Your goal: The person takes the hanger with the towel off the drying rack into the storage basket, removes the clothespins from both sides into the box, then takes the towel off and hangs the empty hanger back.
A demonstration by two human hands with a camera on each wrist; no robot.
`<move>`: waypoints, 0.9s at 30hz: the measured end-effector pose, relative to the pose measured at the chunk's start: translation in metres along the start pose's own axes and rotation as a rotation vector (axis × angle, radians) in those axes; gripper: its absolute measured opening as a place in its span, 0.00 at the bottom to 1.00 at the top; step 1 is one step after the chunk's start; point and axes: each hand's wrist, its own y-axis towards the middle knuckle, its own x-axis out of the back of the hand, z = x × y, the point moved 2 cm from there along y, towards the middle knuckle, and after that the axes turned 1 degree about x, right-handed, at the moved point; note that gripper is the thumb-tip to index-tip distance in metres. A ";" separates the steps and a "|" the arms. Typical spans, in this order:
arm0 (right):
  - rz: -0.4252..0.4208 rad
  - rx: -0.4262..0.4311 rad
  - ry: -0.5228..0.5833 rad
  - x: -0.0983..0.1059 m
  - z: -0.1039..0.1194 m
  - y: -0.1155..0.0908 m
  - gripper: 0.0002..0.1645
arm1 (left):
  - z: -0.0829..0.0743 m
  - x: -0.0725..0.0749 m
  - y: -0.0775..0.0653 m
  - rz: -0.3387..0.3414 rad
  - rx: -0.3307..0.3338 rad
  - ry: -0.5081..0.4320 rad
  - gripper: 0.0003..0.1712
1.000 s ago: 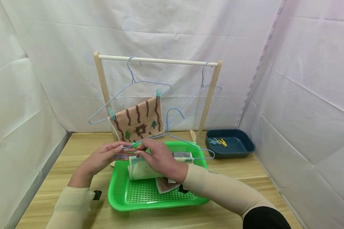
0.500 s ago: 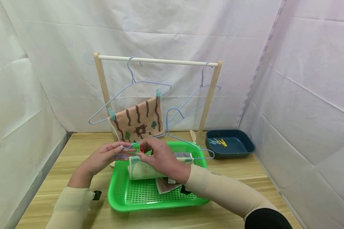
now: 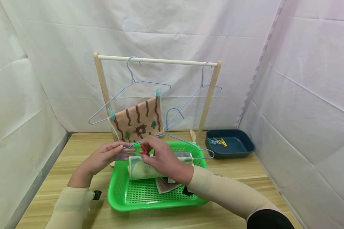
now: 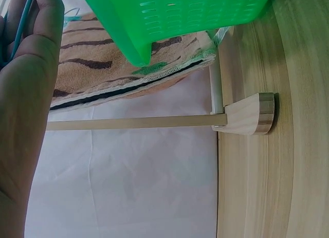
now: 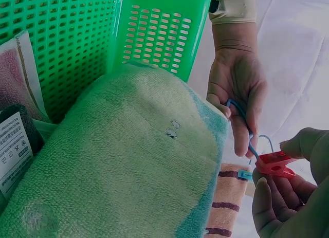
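Observation:
My left hand (image 3: 104, 156) grips the left end of a blue wire hanger (image 3: 167, 126), held over the green basket. A pale green and yellow towel (image 3: 141, 170) is folded over its lower bar. Between thumb and fingers, my right hand (image 3: 164, 160) pinches a red clothespin (image 3: 144, 149) near the towel's left top corner. In the right wrist view the clothespin (image 5: 276, 164) appears beside the hanger's wire; whether it touches the wire I cannot tell. The left wrist view catches only part of the left hand (image 4: 36, 58) and the wire.
Behind, a wooden rack (image 3: 160, 60) carries another hanger with a brown striped towel (image 3: 139, 119) clipped on, plus a second hanger (image 3: 202, 85) at right. The green basket (image 3: 118, 206) contains more towels. A dark blue tray (image 3: 240, 143) with several clothespins (image 3: 218, 142) stands at right.
The right hand has shifted slightly right and up, away from the left fingers, with the red clothespin now showing more. Left hand, hanger and towel have stayed put.

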 end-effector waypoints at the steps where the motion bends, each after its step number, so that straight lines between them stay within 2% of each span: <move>1: -0.001 0.002 -0.005 0.000 0.000 0.000 0.17 | 0.000 0.000 0.000 -0.001 0.000 0.000 0.24; 7: 0.016 -0.004 0.006 0.001 -0.001 -0.002 0.15 | 0.001 0.000 0.000 -0.004 -0.002 -0.003 0.24; 16: 0.037 -0.060 0.015 0.009 -0.004 -0.009 0.22 | 0.001 0.000 0.000 -0.009 0.011 -0.001 0.24; 27: 0.035 -0.065 -0.027 0.015 -0.007 -0.015 0.17 | 0.001 0.001 0.000 -0.011 0.018 0.006 0.24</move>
